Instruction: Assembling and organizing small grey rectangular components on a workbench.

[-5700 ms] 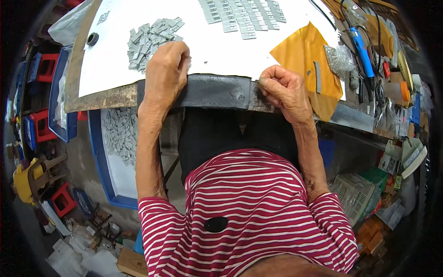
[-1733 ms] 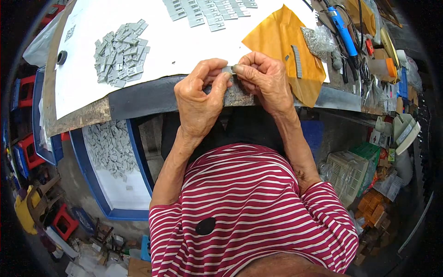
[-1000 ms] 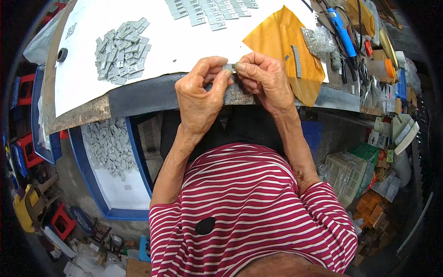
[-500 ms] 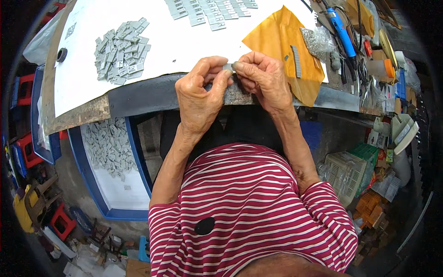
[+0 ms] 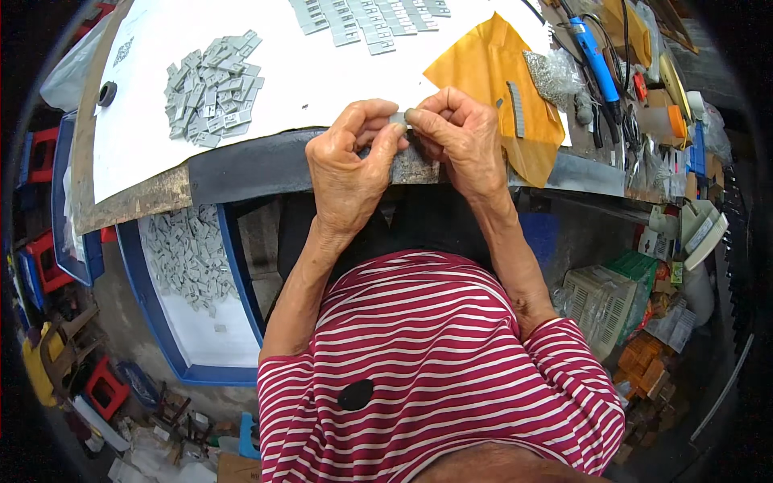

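Over the front edge of the worktable, both my hands meet with their fingertips nearly touching. My left hand (image 5: 353,161) is closed in a pinch on a small grey plastic piece (image 5: 398,117), of which only a sliver shows between the fingers. Thumb and forefinger of my right hand (image 5: 465,145) press together against the right end of that piece; whatever else they grip is hidden. Beside my right hand lies an orange-yellow paper sheet (image 5: 467,68), bearing a narrow grey strip (image 5: 516,110) and a tiny grey bit (image 5: 498,103). A heap of grey plastic pieces (image 5: 211,92) lies left of my hands.
White paper (image 5: 137,153) covers the worktable, with rows of grey pieces (image 5: 362,20) at the far side. A blue-handled tool (image 5: 594,56), cables and a bag of small metal parts (image 5: 551,76) crowd the right. Below left stands a blue tray (image 5: 213,373) of grey pieces.
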A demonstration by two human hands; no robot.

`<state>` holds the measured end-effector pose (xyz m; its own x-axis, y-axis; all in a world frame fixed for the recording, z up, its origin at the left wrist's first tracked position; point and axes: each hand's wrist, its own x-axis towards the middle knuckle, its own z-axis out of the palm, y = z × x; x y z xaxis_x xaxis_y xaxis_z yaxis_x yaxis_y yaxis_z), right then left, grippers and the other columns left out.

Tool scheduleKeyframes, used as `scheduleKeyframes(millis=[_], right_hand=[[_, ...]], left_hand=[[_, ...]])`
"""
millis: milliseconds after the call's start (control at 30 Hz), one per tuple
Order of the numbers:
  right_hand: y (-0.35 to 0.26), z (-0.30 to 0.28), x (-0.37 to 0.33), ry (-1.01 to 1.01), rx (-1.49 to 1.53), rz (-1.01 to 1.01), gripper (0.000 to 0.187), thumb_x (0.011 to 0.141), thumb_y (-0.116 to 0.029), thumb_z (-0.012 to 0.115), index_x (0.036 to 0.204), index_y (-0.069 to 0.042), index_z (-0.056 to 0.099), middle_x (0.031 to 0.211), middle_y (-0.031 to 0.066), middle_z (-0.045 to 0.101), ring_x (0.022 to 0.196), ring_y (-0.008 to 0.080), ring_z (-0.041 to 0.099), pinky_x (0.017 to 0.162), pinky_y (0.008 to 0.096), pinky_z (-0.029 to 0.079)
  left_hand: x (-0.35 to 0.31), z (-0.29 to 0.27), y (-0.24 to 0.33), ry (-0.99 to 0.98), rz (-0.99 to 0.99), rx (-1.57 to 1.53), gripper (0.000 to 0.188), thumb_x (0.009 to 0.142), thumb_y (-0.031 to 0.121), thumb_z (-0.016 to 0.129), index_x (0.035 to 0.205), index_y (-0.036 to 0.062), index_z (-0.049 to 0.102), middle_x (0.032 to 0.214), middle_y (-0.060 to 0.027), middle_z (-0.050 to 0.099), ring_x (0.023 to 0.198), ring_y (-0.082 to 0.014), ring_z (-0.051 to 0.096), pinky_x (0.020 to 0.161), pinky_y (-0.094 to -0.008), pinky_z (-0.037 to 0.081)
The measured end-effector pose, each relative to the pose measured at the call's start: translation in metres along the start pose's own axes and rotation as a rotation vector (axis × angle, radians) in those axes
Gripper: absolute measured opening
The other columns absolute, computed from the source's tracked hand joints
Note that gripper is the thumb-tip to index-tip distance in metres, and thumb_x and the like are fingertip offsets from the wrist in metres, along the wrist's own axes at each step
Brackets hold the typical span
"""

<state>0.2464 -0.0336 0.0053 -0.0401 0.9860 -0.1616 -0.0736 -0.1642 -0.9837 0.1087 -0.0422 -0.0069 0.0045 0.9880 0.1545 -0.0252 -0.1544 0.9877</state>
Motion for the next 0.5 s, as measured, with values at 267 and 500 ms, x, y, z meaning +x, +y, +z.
scheduleKeyframes(millis=[267, 500], right_hand=[[-0.0042, 0.0045, -0.0019, 0.083, -0.123, -0.041, 0.014, 0.076, -0.007, 0.065, 0.077, 0.003, 0.056, 0.062, -0.0004, 0.054, 0.054, 0.0021, 0.047, 0.047, 0.0156, 0.037], [-0.0003, 0.0031, -0.0003, 0.079, -0.022, 0.008, 0.012, 0.076, -0.007, 0.065, 0.077, 0.002, 0.056, 0.062, -0.0002, 0.054, 0.052, 0.0022, 0.045, 0.045, 0.0156, 0.035]], left_hand=[[-0.0021, 0.0005, -0.0022, 0.022, 0.014, -0.011, 0.014, 0.077, -0.003, 0.058, 0.091, -0.0055, 0.058, 0.074, -0.0101, 0.064, 0.068, -0.0125, 0.065, 0.059, -0.0208, 0.051], [-0.0027, -0.0020, -0.0009, 0.005, 0.000, -0.045, 0.013, 0.078, -0.003, 0.058, 0.091, -0.0052, 0.058, 0.075, -0.0094, 0.064, 0.069, -0.0122, 0.064, 0.060, -0.0205, 0.051]])
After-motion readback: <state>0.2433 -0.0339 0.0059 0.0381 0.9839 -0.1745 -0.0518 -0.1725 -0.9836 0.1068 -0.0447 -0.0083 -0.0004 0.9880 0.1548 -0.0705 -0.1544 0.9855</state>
